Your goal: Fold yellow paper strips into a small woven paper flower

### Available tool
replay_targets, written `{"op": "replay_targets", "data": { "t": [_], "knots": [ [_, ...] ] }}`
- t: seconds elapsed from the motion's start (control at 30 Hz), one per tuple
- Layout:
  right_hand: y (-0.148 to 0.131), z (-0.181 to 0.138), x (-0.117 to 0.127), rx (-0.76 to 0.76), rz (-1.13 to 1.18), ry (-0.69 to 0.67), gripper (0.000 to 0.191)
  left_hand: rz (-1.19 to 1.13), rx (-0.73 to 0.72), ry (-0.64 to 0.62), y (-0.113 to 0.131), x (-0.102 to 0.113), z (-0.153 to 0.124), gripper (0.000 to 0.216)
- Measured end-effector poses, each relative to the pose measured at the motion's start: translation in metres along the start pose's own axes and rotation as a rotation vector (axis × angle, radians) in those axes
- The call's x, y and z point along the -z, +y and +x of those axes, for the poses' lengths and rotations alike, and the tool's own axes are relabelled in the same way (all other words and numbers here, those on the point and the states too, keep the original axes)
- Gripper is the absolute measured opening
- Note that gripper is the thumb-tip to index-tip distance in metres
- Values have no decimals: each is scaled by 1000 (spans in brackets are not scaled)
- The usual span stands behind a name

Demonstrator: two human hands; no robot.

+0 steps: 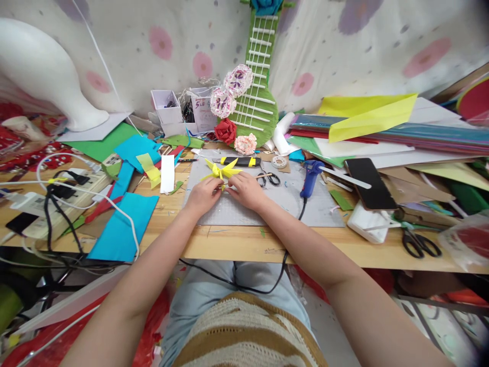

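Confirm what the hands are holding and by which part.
Both hands, left hand and right hand, pinch a spiky yellow paper piece at its near, lower end over the grey cutting mat; the points fan out away from the fingers.

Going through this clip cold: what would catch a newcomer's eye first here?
Probably the spiky yellow paper piece at the centre of the grey cutting mat, pinched between the left hand and right hand. Behind it, a green guitar-shaped craft with paper flowers leans against the dotted cloth. A blue glue gun lies on the mat to the right.
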State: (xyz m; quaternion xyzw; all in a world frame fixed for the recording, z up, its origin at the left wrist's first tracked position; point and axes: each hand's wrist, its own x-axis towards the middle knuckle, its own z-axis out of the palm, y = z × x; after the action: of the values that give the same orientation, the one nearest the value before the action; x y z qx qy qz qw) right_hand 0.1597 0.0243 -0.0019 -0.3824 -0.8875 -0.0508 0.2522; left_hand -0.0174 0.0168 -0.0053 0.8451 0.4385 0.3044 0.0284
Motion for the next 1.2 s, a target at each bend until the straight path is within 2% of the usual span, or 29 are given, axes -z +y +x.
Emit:
{"op": "replay_targets", "data": {
  "t": [0.47,0.83,1.07,1.2],
  "knots": [
    [-3,2,0,-5,-4,-12,15,51,-7,-12,1,-2,0,16],
    [-3,5,-5,10,-91,7,15,102,20,-23,2,-1,1,15],
    [5,13,-3,31,-100,-83,16,78,103,23,1,-1,1,28],
    [13,16,-1,35,-73,-99,15,113,147,-10,-1,-4,5,36]
  ]
}}
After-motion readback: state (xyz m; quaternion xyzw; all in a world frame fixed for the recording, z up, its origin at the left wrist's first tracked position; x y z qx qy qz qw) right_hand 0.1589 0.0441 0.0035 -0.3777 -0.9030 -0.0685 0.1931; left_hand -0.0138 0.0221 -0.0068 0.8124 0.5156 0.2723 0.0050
